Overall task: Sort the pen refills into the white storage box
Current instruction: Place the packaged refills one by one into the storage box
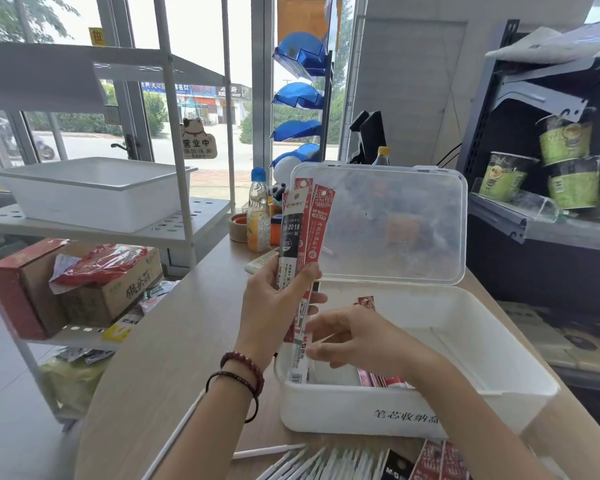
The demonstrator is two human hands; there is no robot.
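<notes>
My left hand (271, 306) grips a fan of refill packets (300, 230) upright, and my right hand (354, 341) pinches the lower end of one. I'd draw it straight down so the rest don't slip. The white storage box (343, 414) sits below both hands with bare floor right of them, and its raised lid (395, 220) stands just beyond.
</notes>
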